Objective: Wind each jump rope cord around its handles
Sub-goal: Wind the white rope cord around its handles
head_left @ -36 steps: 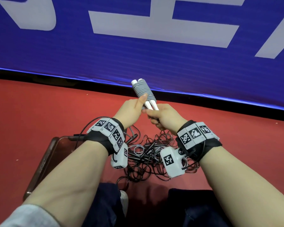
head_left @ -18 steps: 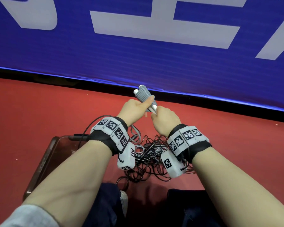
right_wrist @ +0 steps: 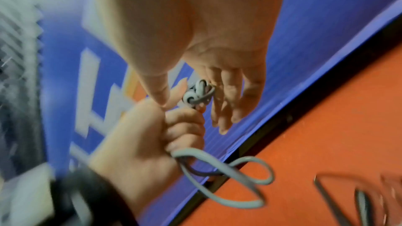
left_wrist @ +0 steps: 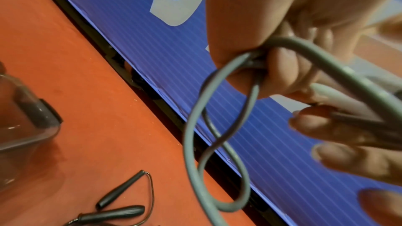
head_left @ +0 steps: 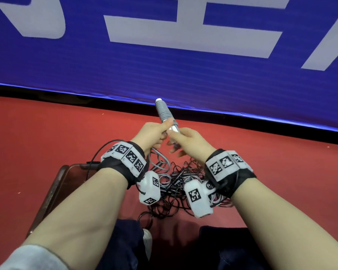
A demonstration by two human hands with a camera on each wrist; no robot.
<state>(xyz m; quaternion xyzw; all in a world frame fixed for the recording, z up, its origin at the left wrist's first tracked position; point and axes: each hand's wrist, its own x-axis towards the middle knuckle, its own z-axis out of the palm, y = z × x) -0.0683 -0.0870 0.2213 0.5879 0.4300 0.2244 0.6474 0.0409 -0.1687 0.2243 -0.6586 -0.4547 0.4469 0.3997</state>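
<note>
Grey handles (head_left: 165,114) point to 12 o'clock, fisted in left hand (head_left: 151,133) as a steady core for winding; grey cord (left_wrist: 195,126) loops hang at 6; right hand (head_left: 185,139) fingers loosely spread, grip unclear; tangled ropes (head_left: 176,182) below.

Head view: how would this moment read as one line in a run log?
left hand: grips handles and grey cord | right hand: fingers straight beside handles | loose loops hang below | black ropes: tangled on floor
</note>
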